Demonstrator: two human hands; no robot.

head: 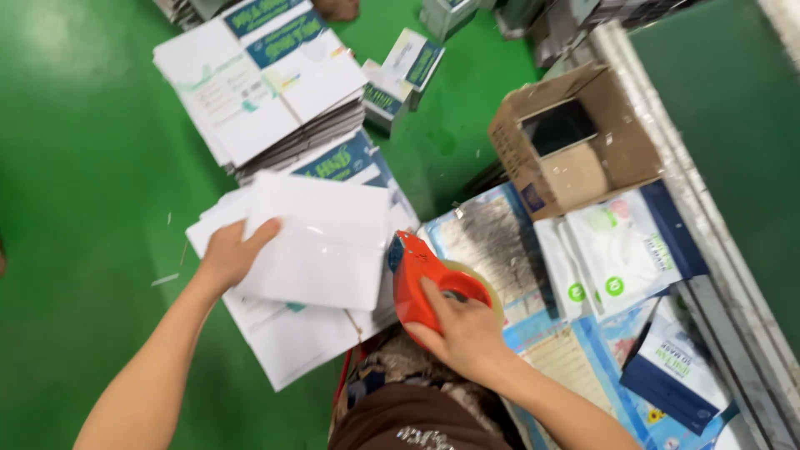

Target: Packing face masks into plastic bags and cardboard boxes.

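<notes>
The left hand (229, 250) lay on the left edge of a flat white carton blank (321, 242), with the thumb on top and the fingers closed around the edge, so it gripped the blank. This blank rested on a low pile of similar white sheets (283, 342) on the green floor (75, 167), at about 9 o'clock from the middle of the view. The right hand (462, 329) was clamped on an orange tape dispenser (417, 279), with fingers over its top; the roll of clear tape (487, 292) showed at the hand's 1 o'clock. The two hands were apart, the dispenser just beside the right edge of the blank.

At 11 o'clock stood a taller stack of printed flat cartons (267, 92). At 2 o'clock an open brown cardboard box (575, 142) stood, and under it, at 3 o'clock, lay white pouches (617, 254) with green marks. At 5 o'clock lay a dark blue and white packet (675, 367).
</notes>
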